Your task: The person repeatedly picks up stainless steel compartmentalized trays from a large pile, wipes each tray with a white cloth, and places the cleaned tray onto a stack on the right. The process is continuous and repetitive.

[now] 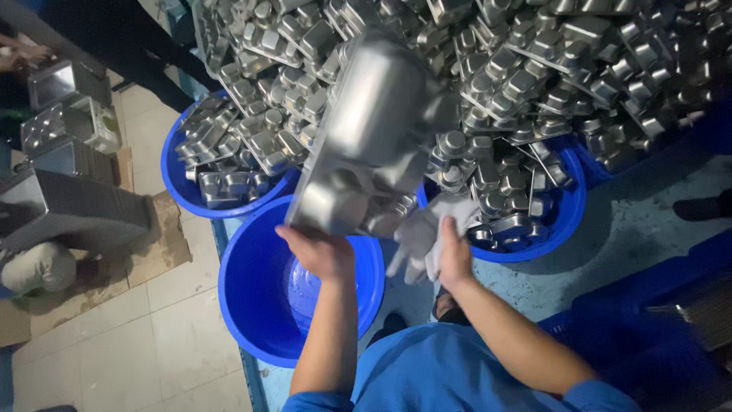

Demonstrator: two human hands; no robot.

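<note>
two hands raised | left hand (324,252) fingers clamp steel tray (366,145) edge | right hand (455,255) fingers bunch white cloth (427,233)

Dim bluish light, dark corners, motion blur on the raised tray (366,145).

Beyond the fingers rises a heap of steel compartment trays (534,69), spilling into two blue tubs (177,179), with stacked trays (69,206) far left on the tiled floor (175,343).
</note>
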